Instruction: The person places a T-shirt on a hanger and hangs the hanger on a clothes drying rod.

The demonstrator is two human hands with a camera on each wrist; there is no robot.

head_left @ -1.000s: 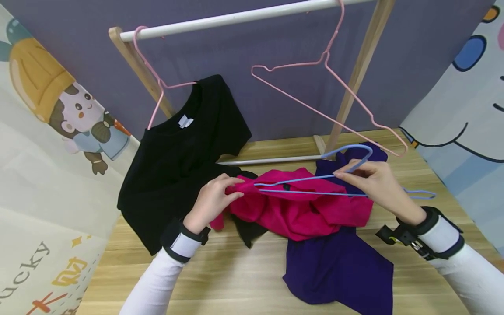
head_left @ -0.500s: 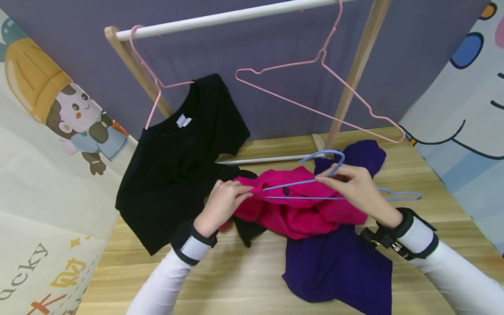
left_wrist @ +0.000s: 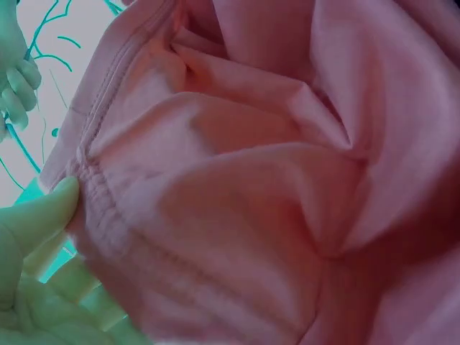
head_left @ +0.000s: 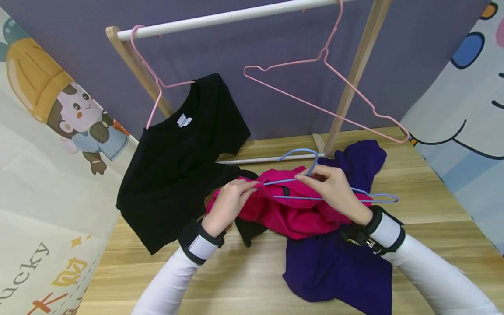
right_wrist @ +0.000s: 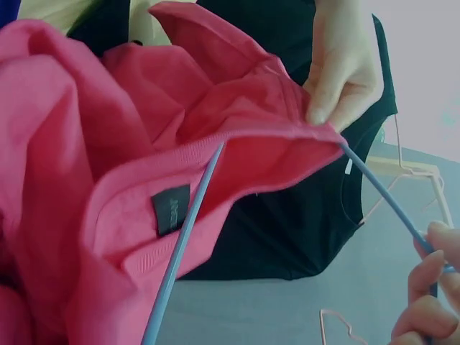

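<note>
A bright pink T-shirt (head_left: 271,214) lies bunched on the table, a dark label (right_wrist: 171,209) inside its neckline. My left hand (head_left: 231,202) pinches the neckline's edge between thumb and fingers; the left wrist view shows the thumb pressing the seam of the shirt (left_wrist: 208,180). My right hand (head_left: 328,188) grips a blue hanger (head_left: 297,151) near the base of its hook. One end of the hanger runs into the neck opening, hidden by cloth in the right wrist view. Its other end sticks out to the right of my right hand.
A black T-shirt (head_left: 173,175) hangs at the left on a pink hanger (head_left: 141,61) from a rack's white bar (head_left: 228,17). A bare pink hanger (head_left: 291,63) hangs at the right. A dark purple garment (head_left: 338,271) lies under the pink shirt on the wooden table (head_left: 244,284).
My right hand has moved left with the blue hanger, sliding its end farther into the pink T-shirt's neckline. My left hand has shifted slightly right, still pinching the edge.
</note>
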